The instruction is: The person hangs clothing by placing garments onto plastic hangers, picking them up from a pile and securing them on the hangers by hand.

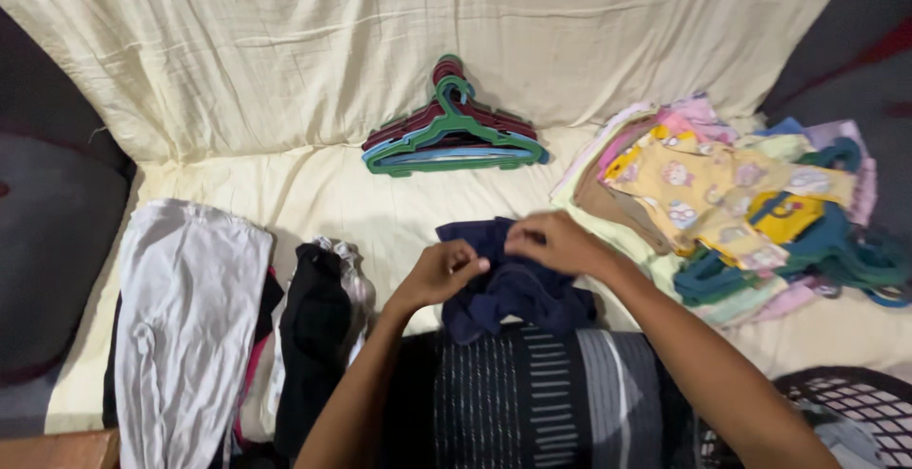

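Navy cloth, a small dark blue garment [508, 284], lies bunched at the near edge of a bed covered with a cream sheet [332, 193], just in front of the person's lap. Both hands are on its upper part. The left hand [439, 274] has its fingers curled in, pinching a fold of the navy fabric at the left side of the bunch. The right hand [560, 241] is closed over the top edge of the same garment, fingers bent down around the cloth, and the two hands sit close together, nearly touching at the fingertips. Below the garment, the person's lap shows dark fabric with white stripes [541, 398].

Left of the hands, a black garment [313, 336] lies folded lengthwise on the sheet, with a bit of pale grey cloth just behind it. Farther left a white garment [185, 317] is laid flat on top of a stack, with darker and pink edges showing beneath it.

Right of the hands sits a loose heap of small clothes [722, 193]: a yellow printed piece on top, with pink, pale green, lilac and teal pieces around and under it, and teal hangers tangled in at the right side.

At the back, where the sheet rises against the wall, a bundle of plastic hangers [451, 132] lies flat, green, maroon and blue. A dark mesh laundry basket [855, 407] shows at the lower right corner.
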